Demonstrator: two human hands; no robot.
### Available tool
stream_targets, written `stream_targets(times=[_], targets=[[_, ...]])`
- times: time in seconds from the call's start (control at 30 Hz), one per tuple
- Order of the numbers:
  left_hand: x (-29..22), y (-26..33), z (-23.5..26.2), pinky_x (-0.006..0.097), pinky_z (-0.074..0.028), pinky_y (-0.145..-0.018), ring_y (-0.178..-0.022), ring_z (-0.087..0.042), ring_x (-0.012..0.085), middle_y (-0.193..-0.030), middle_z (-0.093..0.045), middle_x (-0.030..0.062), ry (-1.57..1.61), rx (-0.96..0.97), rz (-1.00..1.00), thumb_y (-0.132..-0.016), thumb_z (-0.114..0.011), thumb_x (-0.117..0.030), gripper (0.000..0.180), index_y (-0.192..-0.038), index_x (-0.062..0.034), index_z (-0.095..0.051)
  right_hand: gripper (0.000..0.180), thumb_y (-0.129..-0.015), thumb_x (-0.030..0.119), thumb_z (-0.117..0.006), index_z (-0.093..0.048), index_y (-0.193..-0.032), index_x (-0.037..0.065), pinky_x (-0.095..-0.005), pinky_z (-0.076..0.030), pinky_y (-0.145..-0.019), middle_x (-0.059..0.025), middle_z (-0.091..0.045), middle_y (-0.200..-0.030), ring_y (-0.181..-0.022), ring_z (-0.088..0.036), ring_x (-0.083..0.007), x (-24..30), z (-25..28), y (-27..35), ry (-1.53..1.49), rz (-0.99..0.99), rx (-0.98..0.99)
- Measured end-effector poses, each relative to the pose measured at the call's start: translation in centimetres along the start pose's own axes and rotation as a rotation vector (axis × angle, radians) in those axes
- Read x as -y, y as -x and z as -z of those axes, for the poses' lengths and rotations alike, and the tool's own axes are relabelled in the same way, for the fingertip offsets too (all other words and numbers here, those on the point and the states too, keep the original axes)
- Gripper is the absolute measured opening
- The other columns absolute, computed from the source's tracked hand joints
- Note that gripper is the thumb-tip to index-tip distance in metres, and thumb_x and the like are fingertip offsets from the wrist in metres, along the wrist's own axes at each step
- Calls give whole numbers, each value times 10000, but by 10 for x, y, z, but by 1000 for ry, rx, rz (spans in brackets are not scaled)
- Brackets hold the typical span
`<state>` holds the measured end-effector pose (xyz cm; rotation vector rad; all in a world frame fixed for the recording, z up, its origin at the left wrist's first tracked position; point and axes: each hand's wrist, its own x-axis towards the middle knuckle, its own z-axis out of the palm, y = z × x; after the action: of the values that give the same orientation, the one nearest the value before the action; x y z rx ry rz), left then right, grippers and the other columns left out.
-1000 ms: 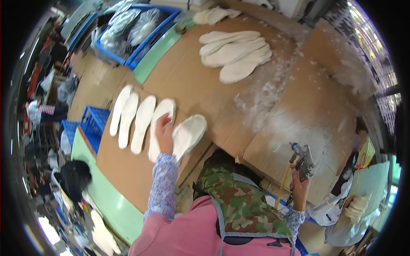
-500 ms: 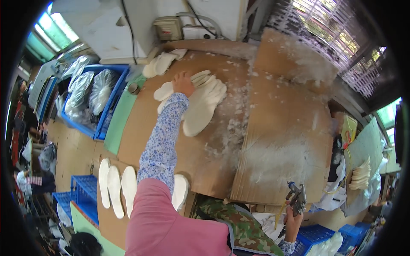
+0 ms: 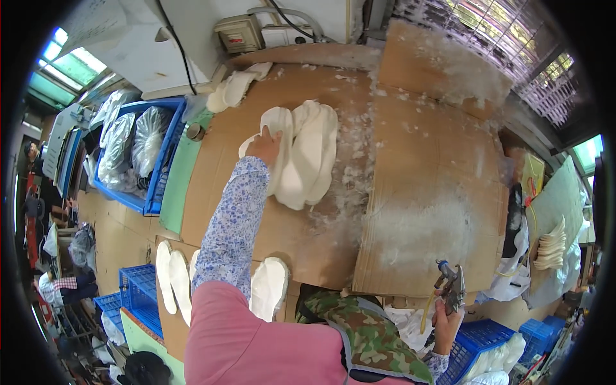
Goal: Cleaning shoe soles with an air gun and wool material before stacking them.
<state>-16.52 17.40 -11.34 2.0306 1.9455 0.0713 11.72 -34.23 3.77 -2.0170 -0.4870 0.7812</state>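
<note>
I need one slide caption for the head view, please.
Left hand on a pile of pale insoles, right hand holding a metal spray gun.

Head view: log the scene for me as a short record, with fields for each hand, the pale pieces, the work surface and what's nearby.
Left hand: the left hand is on the left part of the pile of pale insole-shaped pieces; grip unclear
Right hand: the right hand grips a metal spray gun
Other pieces: near row, partly hidden by the left sleeve; small group beyond the pile
Surface: brown cardboard with whitish residue
Nearby: blue crate holding plastic bags, at left
</note>
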Motion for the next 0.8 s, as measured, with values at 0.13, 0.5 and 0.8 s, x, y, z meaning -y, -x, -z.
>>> stream_targets(times=[0.13, 0.5, 0.8], targets=[[67, -59, -10, 515, -425, -948, -1099, -559, 398, -1188, -599, 185, -168, -52, -223, -947, -346, -426, 453, -1234, -130, -536, 214, -889, 58, -578, -598, -1092, -5, -214, -261, -393, 13, -559, -702, -445, -356, -18, -1, -2, -7, 48, 17, 22], [39, -163, -27, 435, -469, -860, -998, -599, 351, -1093, -624, 208, 353, -22, -302, -815, -566, -285, 472, -1211, -30, -527, 221, -872, 43, -575, -637, -1082, 11, -209, -277, -406, 52, -484, -621, -454, -386, -24, 5, -18, 16, 32, -44, -119], [41, -131, 81, 318, -412, -883, -998, -534, 210, -1098, -585, 122, 905, 44, -394, -806, -620, -225, 492, -1216, 19, -502, 236, -857, 36, -575, -659, -1077, 22, -238, -307, -448, 44, -512, -646, -502, -389, -34, -51, 33, 5, 64, 28, -83]])
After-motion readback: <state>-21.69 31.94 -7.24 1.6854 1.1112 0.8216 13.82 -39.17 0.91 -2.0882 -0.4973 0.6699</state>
